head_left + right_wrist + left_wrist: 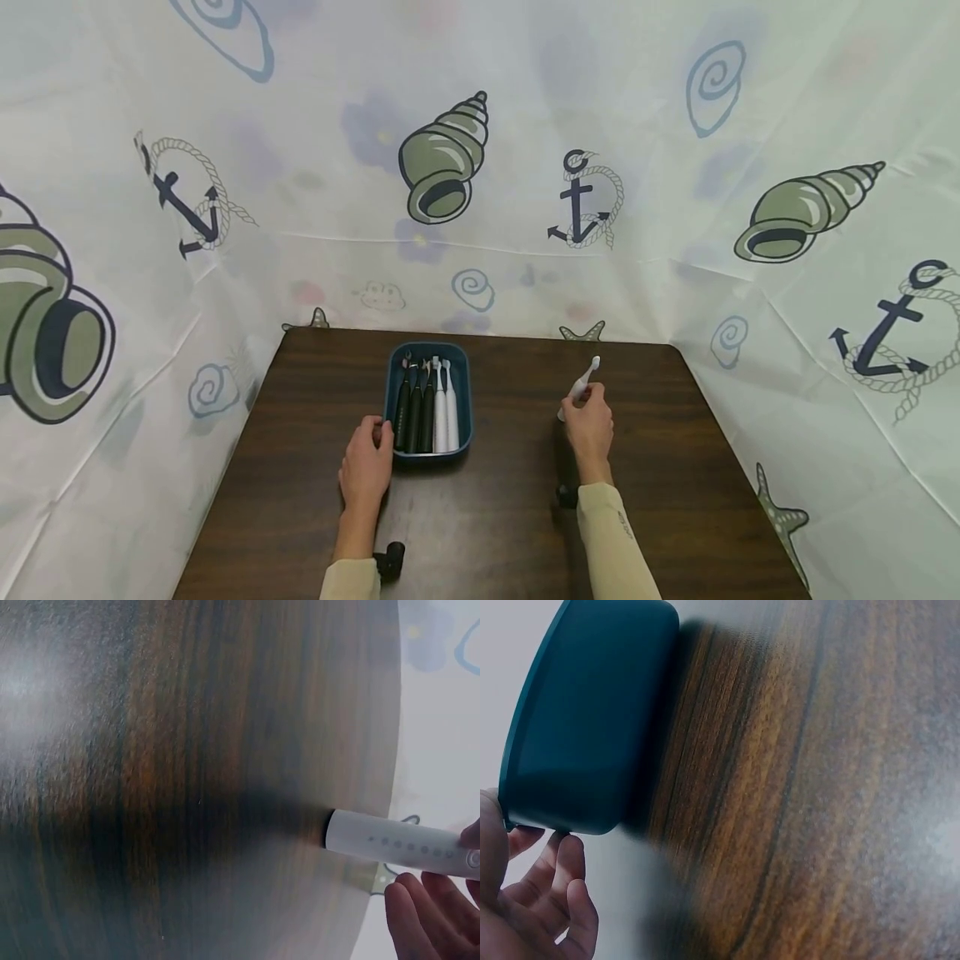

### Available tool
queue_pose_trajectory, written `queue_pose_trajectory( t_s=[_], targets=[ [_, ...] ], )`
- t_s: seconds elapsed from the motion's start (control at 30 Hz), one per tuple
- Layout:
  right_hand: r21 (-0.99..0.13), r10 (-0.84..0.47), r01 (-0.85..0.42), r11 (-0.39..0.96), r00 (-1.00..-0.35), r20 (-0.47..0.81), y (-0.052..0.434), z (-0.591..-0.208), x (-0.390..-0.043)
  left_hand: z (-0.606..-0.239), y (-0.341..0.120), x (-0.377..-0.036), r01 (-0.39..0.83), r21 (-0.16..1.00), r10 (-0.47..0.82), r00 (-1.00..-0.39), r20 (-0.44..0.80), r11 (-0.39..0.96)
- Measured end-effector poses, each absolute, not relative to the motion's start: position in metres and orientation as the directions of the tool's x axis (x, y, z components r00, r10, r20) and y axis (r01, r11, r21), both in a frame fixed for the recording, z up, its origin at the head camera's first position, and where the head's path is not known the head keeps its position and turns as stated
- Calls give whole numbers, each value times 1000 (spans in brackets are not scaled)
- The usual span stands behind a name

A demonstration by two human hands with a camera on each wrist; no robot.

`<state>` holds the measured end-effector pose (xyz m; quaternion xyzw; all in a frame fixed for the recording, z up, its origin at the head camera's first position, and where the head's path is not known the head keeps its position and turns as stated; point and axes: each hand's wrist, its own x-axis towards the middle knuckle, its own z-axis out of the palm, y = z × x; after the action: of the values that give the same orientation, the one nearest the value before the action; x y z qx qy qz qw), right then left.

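A dark blue tray point(462, 417) stands on the table left of the middle, holding three black electric toothbrushes point(415, 412) and two white ones point(446, 417), heads toward the far side. My left hand point(366, 467) grips the tray's near left edge; in the left wrist view its curled fingers point(570, 859) touch the tray's outer wall point(592, 727). Off to the right, my right hand point(590, 429) pinches a white electric toothbrush point(580, 387), tilted with its head up and away. The right wrist view shows the handle point(397, 844) raised above the tabletop, a row of small marks along it.
The brown wooden table point(510, 517) has its far edge just beyond the tray. White cloth point(517, 283) printed with shells and anchors hangs behind and on both sides. A black wrist camera point(390, 562) sits beside the left wrist.
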<state>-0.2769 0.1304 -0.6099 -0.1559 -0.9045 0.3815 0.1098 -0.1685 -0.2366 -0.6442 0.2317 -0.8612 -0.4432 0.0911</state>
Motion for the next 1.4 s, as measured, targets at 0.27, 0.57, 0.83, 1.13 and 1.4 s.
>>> queue_pose_trajectory(
  t_s=[0.27,0.57,0.83,1.13,1.4],
  targets=[
    [-707,363,191,681,-926,100,129,-609,-276,-647,-238,-170,-318,803,-477,-878,-48,504],
    [-693,344,197,693,-936,78,127,-607,-273,-648,-239,-171,-312,806,-473,-880,-46,503],
    [-688,347,200,698,-935,80,128,-610,-272,-650,-239,-171,-312,804,-473,-880,-43,506],
    [-667,356,233,708,-933,52,132,-619,-272,-646,-238,-171,-319,806,-468,-882,-59,498],
    [-648,360,250,719,-932,40,132,-621,-269,-646,-238,-171,-330,804,-471,-879,-71,495]
  ],
)
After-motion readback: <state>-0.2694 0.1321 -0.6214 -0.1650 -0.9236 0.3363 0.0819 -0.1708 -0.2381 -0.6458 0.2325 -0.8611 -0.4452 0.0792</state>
